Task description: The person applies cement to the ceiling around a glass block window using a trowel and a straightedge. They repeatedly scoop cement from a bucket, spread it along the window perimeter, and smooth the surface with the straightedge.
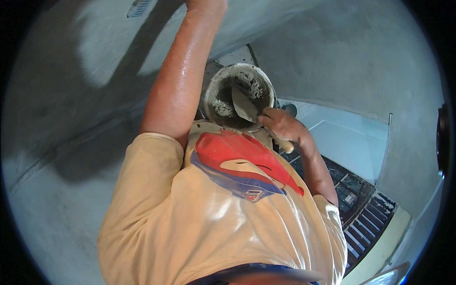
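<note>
A white bucket (212, 90) smeared with grey mortar sits close in front of my chest, wet mortar lying in its bottom. My right hand (281, 125) grips the wooden handle of a trowel (244, 107), whose blade is dipped into the bucket and coated with mortar. My left arm stretches up along the grey plastered wall (71, 95). Only the wrist end of my left hand (207, 4) shows at the top edge, with the fingers cut off by the frame. My cream shirt (204, 228) with a red and blue print fills the lower middle.
Grey plaster surfaces curve around on the left and at the upper right. A small vent grille (138, 6) is set in the wall at the top left. Below on the right are a dark metal grate (363, 216) and a pale floor (344, 145).
</note>
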